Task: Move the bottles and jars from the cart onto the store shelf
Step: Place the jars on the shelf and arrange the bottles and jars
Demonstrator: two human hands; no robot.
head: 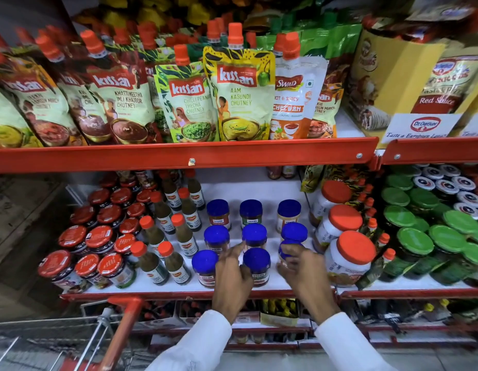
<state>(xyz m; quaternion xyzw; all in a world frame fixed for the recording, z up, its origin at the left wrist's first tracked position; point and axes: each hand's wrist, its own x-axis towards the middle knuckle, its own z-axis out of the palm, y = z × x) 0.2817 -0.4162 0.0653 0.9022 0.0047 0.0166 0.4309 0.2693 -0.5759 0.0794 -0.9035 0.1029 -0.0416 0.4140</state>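
White store shelf (pixel 259 188), right hand (pixel 303 266) grasping blue-lidded jar (pixel 287 250), left hand (pixel 232 271) released.

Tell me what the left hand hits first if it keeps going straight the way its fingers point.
Probably the middle-row blue-lidded jar: the left hand points up and into the shelf, fingertips just short of its lid. Depth is unclear from this one view, so it may graze the front blue-lidded jar beside it first.

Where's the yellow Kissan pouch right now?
The yellow pouch stands on the upper shelf, centre, between a green pouch and a white pouch.
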